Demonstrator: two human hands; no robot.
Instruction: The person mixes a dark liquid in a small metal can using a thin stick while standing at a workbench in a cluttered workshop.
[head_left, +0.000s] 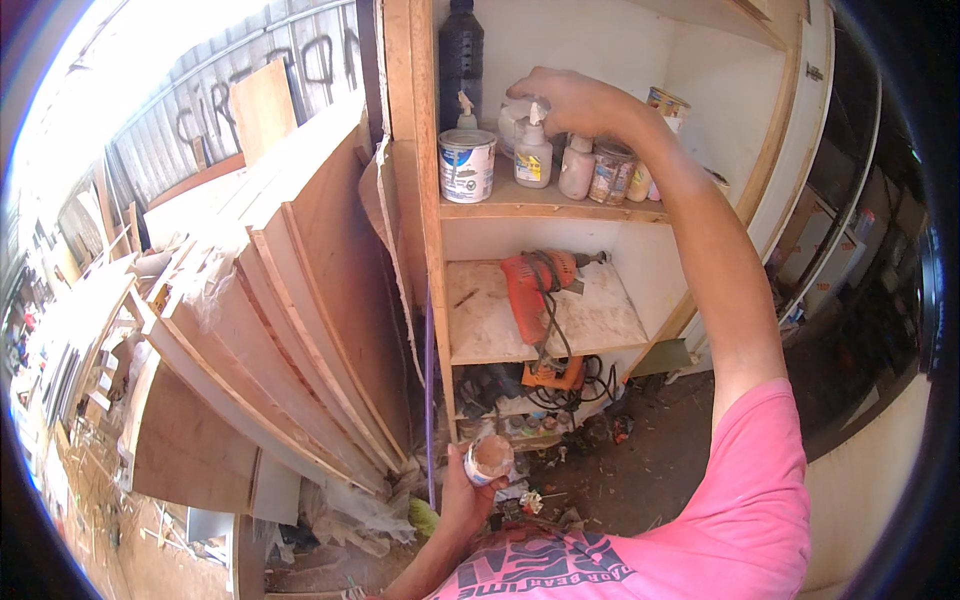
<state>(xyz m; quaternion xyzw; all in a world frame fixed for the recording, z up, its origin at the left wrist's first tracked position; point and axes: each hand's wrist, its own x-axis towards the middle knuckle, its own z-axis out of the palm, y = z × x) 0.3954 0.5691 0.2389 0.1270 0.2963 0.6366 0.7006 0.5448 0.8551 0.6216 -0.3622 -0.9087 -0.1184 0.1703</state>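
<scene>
Low in front of me, my left hand [470,500] is wrapped round a small jar [490,462] with a white and blue label and a brown top. My right hand [575,98] reaches into the upper shelf [560,206], its fingers curled over a whitish rounded tub [512,122] at the back. In front of that tub stands a grey squeeze bottle [534,158] with a white nozzle, which partly hides it. Left of the bottle is a white paint can [467,168]. A pinkish bottle [576,168] and a brown-stained can [612,172] stand to its right, below my right wrist.
An orange corded drill [530,290] lies on the middle shelf [480,335]. Below it sits another orange power tool [552,373] with black cables. A tall dark bottle [461,60] stands at the upper left. Large wooden panels [310,330] lean along the left; scraps litter the floor [660,440].
</scene>
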